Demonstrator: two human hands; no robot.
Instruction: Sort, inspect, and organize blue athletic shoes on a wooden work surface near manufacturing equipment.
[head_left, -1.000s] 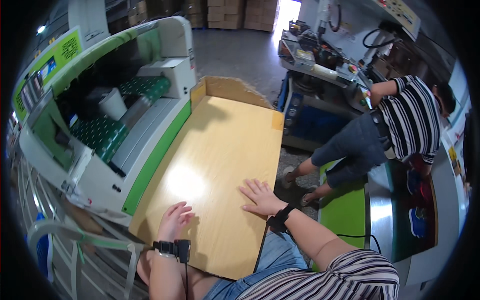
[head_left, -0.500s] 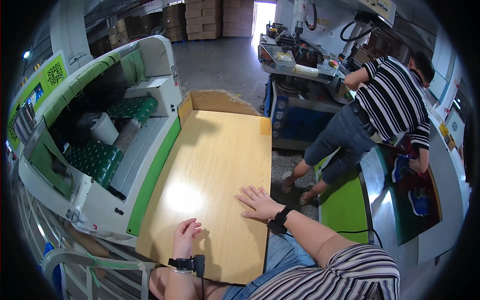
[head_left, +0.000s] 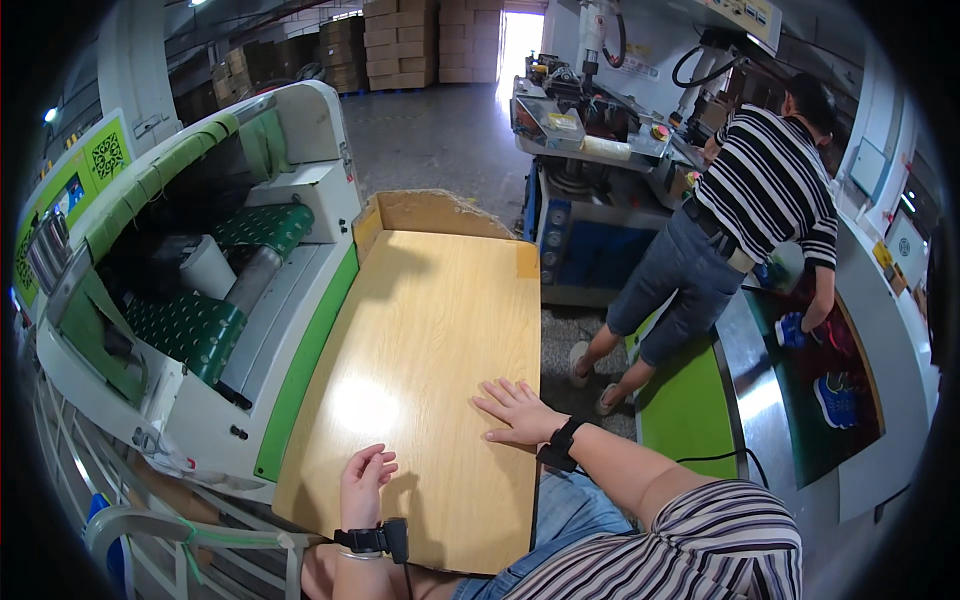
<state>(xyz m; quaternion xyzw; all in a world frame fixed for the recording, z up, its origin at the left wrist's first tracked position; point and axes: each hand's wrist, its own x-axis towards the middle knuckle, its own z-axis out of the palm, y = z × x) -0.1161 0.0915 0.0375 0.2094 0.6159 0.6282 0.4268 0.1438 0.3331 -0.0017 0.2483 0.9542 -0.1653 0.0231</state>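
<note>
My right hand (head_left: 522, 413) rests flat on a light wood-grain board (head_left: 430, 330), its fingers spread and nothing under them that I can see. Over the board's near left part, my left hand (head_left: 364, 483) is raised with loosely curled fingers slightly apart, holding nothing visible. Black straps with small devices circle both wrists, and cables run from them. Brown cardboard (head_left: 440, 212) with a ragged top edge stands along the board's far end.
A white and green machine with a green dotted conveyor belt (head_left: 190, 335) stands on the left. At right, a co-worker (head_left: 765, 190) bends over a belt, one hand at a blue shoe (head_left: 791, 330); another blue shoe (head_left: 836, 400) lies nearer. A metal railing (head_left: 230, 537) is at near left.
The co-worker has shifted slightly and moved a hand and the blue shoe on the belt. My right hand stays put on the board; my left hand has barely moved.
</note>
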